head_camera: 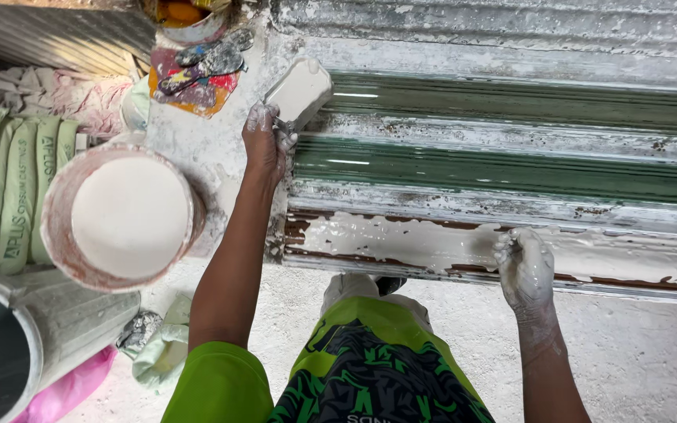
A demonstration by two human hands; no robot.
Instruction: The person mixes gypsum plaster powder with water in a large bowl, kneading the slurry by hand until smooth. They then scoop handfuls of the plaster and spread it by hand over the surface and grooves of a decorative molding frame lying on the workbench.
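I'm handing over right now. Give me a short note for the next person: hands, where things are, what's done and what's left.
Left hand: grips a putty-loaded float at the shutter's left end.
Right hand: coated in putty, pressed on the lowest rib.
Bucket of putty: on the floor, left.
Done: lowest rib partly coated in white.
Left: the green ribs above are bare, and brown patches show along the lowest rib.

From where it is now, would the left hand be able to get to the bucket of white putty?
Probably yes. The left hand holds a putty-loaded board beside the shutter, and the open bucket sits just to its left with nothing between them, its top uncovered.
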